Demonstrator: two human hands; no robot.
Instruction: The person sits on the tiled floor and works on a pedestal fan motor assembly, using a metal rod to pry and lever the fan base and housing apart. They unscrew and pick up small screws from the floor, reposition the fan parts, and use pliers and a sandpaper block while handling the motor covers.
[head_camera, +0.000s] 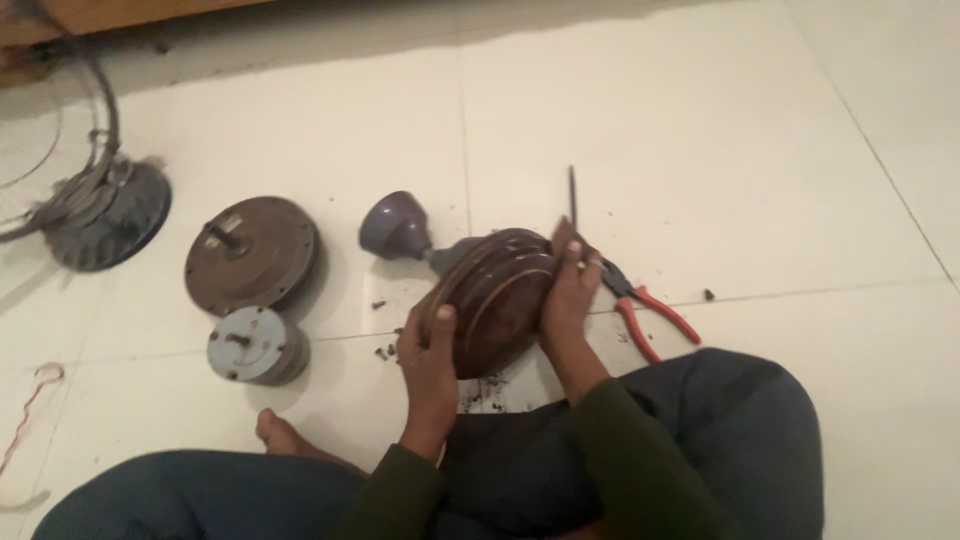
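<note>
Both my hands are clamping the brown ribbed motor housing (497, 300) upright on the tiled floor (720, 130) before my knees, left hand (428, 352) and right hand (570, 290) gripping opposite sides, red-handled pliers (645, 310) lying just beside.

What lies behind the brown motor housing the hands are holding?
Behind the housing: a purple cup, a thin rod and red-handled pliers. The pliers' jaws and the rod's lower end are hidden by the right hand.

- The brown fan motor housing (495, 300), round and ribbed with pale rings, is standing tilted on its edge on the white floor tiles, just in front of the person's crossed legs, with scattered small screws lying beside it.
</note>
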